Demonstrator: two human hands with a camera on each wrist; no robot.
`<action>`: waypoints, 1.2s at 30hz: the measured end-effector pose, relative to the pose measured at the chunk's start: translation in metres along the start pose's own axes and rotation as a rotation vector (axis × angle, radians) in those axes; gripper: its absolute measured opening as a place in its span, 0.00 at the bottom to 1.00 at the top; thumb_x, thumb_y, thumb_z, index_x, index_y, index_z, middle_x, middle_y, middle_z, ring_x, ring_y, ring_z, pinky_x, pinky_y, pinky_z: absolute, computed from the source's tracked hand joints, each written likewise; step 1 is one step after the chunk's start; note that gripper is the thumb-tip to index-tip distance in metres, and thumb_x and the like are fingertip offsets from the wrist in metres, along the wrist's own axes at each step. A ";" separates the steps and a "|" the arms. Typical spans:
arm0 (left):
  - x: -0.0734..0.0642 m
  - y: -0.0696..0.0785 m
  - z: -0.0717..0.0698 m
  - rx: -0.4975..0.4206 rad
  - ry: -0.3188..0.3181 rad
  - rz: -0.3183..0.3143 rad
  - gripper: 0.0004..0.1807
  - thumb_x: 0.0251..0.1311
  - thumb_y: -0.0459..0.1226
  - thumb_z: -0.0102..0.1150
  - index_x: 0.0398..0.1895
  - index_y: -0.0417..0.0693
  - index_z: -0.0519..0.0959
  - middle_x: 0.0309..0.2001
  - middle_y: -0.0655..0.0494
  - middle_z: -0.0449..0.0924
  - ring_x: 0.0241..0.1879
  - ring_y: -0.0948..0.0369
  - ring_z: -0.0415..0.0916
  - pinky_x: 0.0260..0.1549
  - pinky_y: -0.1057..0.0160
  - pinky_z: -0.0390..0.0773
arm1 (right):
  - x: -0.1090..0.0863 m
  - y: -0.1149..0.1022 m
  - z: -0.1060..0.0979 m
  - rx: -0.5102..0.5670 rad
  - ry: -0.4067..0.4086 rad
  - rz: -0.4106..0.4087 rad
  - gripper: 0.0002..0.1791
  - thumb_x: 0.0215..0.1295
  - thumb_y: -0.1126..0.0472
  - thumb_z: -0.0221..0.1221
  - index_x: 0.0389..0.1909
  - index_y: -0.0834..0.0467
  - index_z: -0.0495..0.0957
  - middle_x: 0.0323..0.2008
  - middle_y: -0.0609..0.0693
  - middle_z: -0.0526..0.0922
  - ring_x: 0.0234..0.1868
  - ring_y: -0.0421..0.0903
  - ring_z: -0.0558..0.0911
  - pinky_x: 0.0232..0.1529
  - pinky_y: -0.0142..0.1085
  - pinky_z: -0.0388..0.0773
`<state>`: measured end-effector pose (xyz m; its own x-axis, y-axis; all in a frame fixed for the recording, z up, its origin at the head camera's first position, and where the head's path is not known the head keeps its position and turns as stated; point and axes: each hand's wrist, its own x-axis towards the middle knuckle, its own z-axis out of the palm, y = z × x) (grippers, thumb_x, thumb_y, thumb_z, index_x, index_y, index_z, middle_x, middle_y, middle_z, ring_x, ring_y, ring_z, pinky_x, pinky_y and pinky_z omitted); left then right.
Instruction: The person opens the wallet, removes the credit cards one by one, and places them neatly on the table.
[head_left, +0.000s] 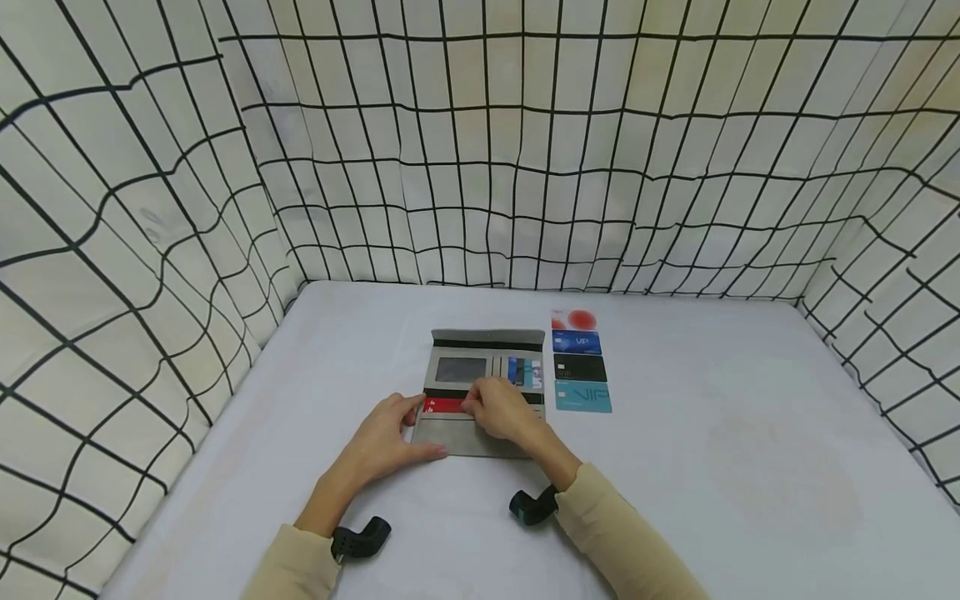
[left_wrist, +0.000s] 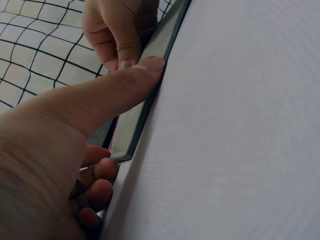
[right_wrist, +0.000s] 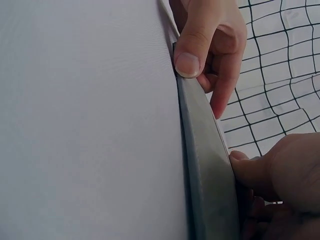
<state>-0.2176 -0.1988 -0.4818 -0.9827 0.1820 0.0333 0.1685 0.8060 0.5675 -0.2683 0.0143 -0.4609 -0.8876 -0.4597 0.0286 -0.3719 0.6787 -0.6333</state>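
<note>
An open grey wallet lies on a white tabletop, where we see the right hand pinching a red card in a narrow grip, thumb and fingers drawn together at the right end of its visible stretch. The red card lies across the left of the wallet's lower half, just below a black band; how deep it sits in any pocket, we cannot tell. The left hand holds the wallet's near left corner, its grip closed about the edge: in the left wrist view we find the thumb laid on the grey flap and other fingers curled at the side. In the wallet's upper half we note a dark window and, to its right, coloured strips. Just off the wallet's right edge, four cards run in a column: a white card with red discs farthest from us, then a blue card, a black card and, nearest, a teal card. Beige sleeves cover both forearms, and beyond the tabletop we look onto a black net against a pale backing.
</note>
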 end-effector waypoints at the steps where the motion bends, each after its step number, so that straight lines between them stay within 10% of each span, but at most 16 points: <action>1: 0.000 0.000 0.000 0.001 0.001 0.003 0.51 0.42 0.60 0.77 0.66 0.39 0.73 0.37 0.56 0.70 0.39 0.61 0.65 0.38 0.63 0.66 | 0.000 0.000 0.000 0.001 0.005 0.000 0.07 0.70 0.61 0.62 0.34 0.60 0.83 0.26 0.48 0.79 0.27 0.41 0.72 0.29 0.30 0.69; 27: 0.002 0.000 -0.001 0.013 0.004 0.014 0.53 0.41 0.61 0.77 0.67 0.39 0.73 0.37 0.56 0.70 0.38 0.61 0.65 0.38 0.62 0.67 | 0.004 0.000 0.005 -0.033 0.107 0.022 0.08 0.73 0.62 0.57 0.37 0.61 0.81 0.35 0.52 0.80 0.38 0.45 0.74 0.42 0.38 0.75; 36: 0.001 -0.001 0.000 0.021 -0.002 0.009 0.53 0.41 0.61 0.76 0.68 0.40 0.73 0.37 0.56 0.69 0.38 0.62 0.64 0.37 0.63 0.66 | 0.004 0.005 -0.001 0.017 0.021 0.040 0.08 0.73 0.60 0.57 0.39 0.61 0.81 0.33 0.51 0.78 0.33 0.43 0.73 0.34 0.33 0.72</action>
<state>-0.2191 -0.1989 -0.4824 -0.9810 0.1906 0.0366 0.1791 0.8159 0.5498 -0.2739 0.0165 -0.4631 -0.9071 -0.4204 0.0191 -0.3316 0.6862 -0.6474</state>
